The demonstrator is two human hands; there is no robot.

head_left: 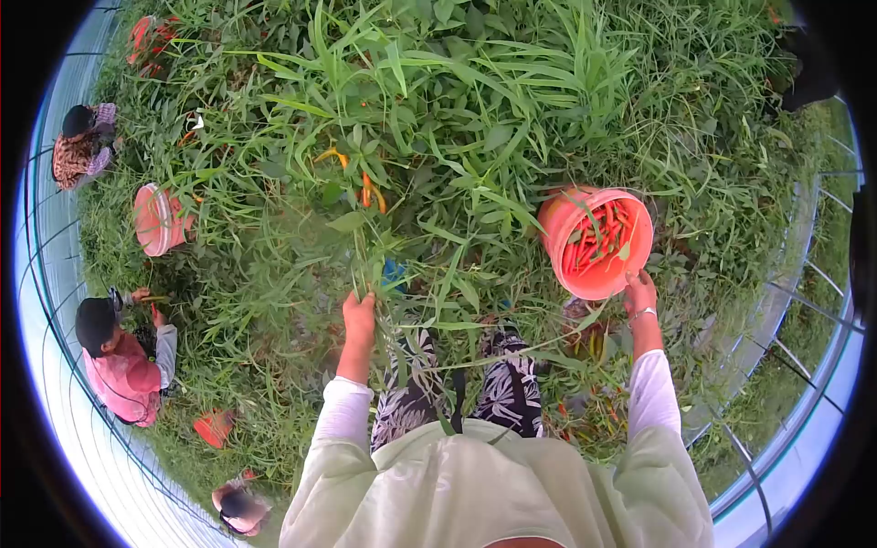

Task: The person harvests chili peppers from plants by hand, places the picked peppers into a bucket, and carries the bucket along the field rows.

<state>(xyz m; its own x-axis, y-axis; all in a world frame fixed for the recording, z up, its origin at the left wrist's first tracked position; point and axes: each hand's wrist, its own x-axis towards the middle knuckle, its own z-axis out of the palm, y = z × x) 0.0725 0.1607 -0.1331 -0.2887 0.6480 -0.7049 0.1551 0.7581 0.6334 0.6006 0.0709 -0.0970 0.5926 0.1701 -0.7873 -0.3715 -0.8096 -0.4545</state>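
My left hand [359, 315] is closed round some thin green stems [360, 260] in front of my legs. Beyond it, orange chili peppers [367, 190] hang among the leaves. On the right, my right hand [641, 297] grips the near rim of a red bucket [559, 224]. The bucket leans toward me, and many red chili peppers [598, 239] with a few green leaves lie inside. Something blue [394, 274] shows through the plants just past my left hand; its kind is hidden.
Dense plants and tall grass [548, 82] surround me. On the left are people [128, 365] among the plants, another bucket [160, 219] and a red container [214, 427]. Metal frame bars [804, 361] curve along the right side.
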